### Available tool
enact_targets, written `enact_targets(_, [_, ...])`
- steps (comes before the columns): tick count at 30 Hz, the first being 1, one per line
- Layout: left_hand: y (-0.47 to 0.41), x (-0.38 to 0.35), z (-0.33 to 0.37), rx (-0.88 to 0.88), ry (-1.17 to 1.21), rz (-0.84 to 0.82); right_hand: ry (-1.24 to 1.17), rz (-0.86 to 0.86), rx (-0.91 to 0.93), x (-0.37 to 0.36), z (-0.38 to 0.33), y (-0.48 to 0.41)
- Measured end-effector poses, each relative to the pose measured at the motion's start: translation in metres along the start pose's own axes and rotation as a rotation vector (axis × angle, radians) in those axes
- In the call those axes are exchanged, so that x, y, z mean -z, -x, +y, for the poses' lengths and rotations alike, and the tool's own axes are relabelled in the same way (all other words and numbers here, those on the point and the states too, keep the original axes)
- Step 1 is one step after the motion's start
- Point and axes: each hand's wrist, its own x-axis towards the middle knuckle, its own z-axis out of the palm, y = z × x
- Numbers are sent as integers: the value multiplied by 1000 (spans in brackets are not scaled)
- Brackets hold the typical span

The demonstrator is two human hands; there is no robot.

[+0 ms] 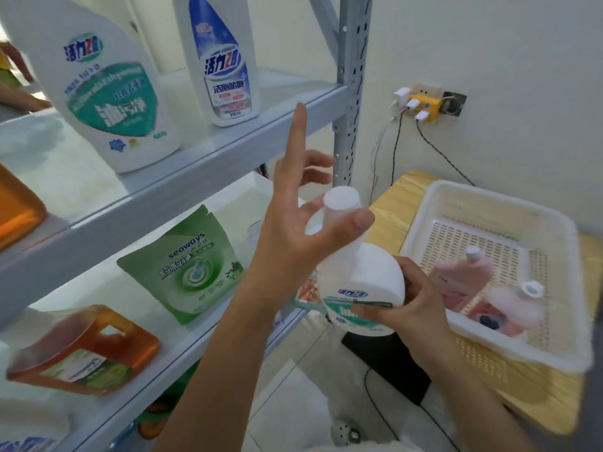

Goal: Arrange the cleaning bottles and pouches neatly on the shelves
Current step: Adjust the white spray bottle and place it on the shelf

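The white teal-labelled plastic bottle (359, 272) is gripped round its body by the right hand (414, 308) and pinched at the neck by the left hand (290, 236), probably to be stood upright on the grey metal shelf (195, 168) at ten o'clock.

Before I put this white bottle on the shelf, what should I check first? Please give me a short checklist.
1. Right hand grips the white bottle by its body: ok.
2. Left hand holds firmly: cannot tell; thumb across the neck, index finger lifted.
3. Cap is on: ok.
4. Free space on the upper shelf, right of the blue-label bottle: ok.
5. Basket emptied: not ok; pink bottles lie inside.
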Motion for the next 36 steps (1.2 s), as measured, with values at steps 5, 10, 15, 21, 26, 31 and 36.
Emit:
enact_targets(5, [-8,-9,-8,28,153,-164,48,79,-26,14,1,8])
enact_targets(10, [-16,-28,-14,34,136,-110,29,165,-62,29,3,14])
enact_targets(15, [-27,-37,-17,20,175,-153,47,237,-85,44,6,16])
enact_targets(21, [-40,-63,-27,-39,107,-232,45,304,-86,67,10,13])
enact_targets(26, [-43,-78,-84,145,-74,-331,-20,467,-79,93,28,4])
enact_targets(31, [-11,-102,-155,463,-173,-614,-10,491,-105,113,62,-4])
enact_targets(36, [-9,-127,-183,469,-328,-695,-18,486,-228,125,101,-9])
